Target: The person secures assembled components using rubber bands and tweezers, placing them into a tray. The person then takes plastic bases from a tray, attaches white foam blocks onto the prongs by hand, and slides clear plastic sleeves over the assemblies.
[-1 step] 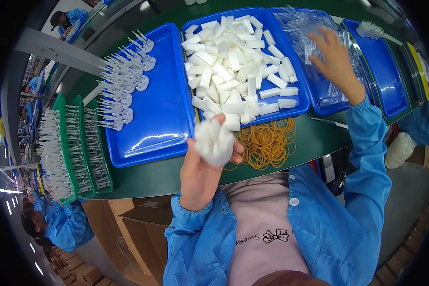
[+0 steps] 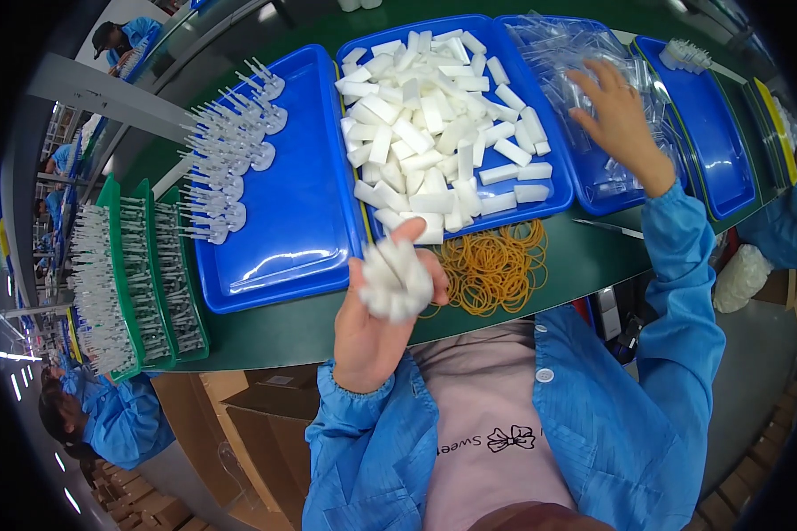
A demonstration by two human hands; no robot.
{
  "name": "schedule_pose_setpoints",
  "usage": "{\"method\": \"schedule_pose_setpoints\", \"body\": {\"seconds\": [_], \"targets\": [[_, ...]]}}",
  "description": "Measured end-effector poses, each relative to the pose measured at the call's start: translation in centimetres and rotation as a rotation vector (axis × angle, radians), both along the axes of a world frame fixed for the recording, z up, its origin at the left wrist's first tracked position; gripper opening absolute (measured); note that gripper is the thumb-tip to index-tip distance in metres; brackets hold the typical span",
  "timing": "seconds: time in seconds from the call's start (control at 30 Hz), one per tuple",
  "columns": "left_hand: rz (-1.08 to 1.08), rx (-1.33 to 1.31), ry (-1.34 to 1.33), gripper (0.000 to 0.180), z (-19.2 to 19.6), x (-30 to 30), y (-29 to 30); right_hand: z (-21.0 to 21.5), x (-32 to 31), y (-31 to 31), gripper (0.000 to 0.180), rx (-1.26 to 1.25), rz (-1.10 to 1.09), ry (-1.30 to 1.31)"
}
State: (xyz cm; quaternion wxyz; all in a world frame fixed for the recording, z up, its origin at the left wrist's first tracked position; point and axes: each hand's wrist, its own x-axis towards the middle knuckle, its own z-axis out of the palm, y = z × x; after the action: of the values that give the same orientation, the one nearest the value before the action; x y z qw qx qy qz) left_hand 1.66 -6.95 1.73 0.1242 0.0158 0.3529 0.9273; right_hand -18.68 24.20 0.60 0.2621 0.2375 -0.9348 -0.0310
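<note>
My left hand (image 2: 370, 332) is palm up near the table's front edge, its fingers curled round a white bundle (image 2: 395, 280). The bundle looks like several small pale pieces clustered together, blurred by motion. Just behind it stands a blue tray (image 2: 562, 181) heaped with white foam blocks (image 2: 434, 119). Over on the right, my right hand (image 2: 624, 115) hovers with spread fingers and nothing visible in it. Below it are clear plastic pieces (image 2: 571, 75) in another blue tray (image 2: 593, 202).
Orange rubber bands (image 2: 491, 270) lie in front of the foam tray. At left, a blue tray (image 2: 283, 257) carries white nozzle-like parts (image 2: 235, 150) beside green racks (image 2: 133, 292) of similar parts. A thin pointed tool (image 2: 609, 228) lies at right, near a narrower blue tray (image 2: 708, 133).
The white bundle has tilted in my left hand, and more of its pieces' ends show. My right hand has shifted slightly, still spread over the clear plastic pieces.
</note>
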Motion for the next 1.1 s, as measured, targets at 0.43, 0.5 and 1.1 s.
{"method": "schedule_pose_setpoints", "body": {"seconds": [0.43,0.5,1.1], "targets": [[-0.642,0.489,0.016,0.06,-4.6,3.1,2.5,0.7,-0.4,0.1,0.04,-0.444,0.208,-0.16],[-0.531,0.341,-0.223,0.054,-2.1,3.7,2.8,0.7,-0.5,0.4,0.043,-0.533,0.208,-0.189],[-0.21,-0.082,-0.183,0.052,0.6,0.9,2.2,8.6,11.6,-4.9,0.031,-1.108,0.577,-0.609]]}}
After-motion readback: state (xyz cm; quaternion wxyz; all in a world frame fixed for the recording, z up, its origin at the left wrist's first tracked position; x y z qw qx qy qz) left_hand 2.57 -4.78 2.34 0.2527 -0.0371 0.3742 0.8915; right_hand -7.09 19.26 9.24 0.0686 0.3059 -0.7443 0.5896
